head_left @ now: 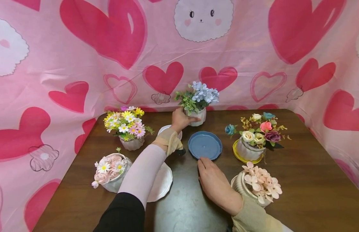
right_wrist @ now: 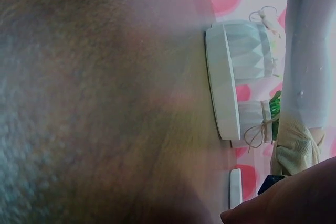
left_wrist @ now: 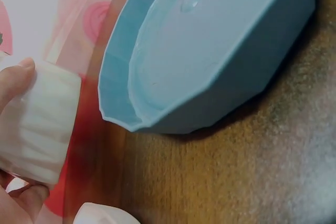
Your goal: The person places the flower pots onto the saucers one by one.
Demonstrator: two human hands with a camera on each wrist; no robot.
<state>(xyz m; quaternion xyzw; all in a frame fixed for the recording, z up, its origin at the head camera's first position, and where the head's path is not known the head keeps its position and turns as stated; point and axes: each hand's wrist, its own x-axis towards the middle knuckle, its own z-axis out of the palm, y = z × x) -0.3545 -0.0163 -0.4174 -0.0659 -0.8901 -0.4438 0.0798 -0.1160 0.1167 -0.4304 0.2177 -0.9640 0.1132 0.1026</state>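
Note:
At the back middle of the table, my left hand (head_left: 180, 120) grips a white flowerpot (head_left: 199, 117) of pale blue flowers (head_left: 205, 92) and green leaves. The left wrist view shows thumb and fingers around the pot's sides (left_wrist: 44, 124); whether its base touches the table I cannot tell. Just in front of the pot lies a round blue saucer (head_left: 205, 145) with a scalloped rim. My right hand (head_left: 217, 185) touches the saucer's near edge with extended fingers; its fingertips are partly hidden. Only part of this hand shows in the right wrist view.
On the left stand a pot of daisies (head_left: 132, 143) and a pot of pink roses (head_left: 111, 185). A white saucer (head_left: 163, 183) and a smaller one (head_left: 165, 128) lie partly under my left arm. Rightward are a rose pot (head_left: 246, 149) on a yellow saucer (head_left: 237, 154) and a peach-flowered pot (head_left: 243, 190).

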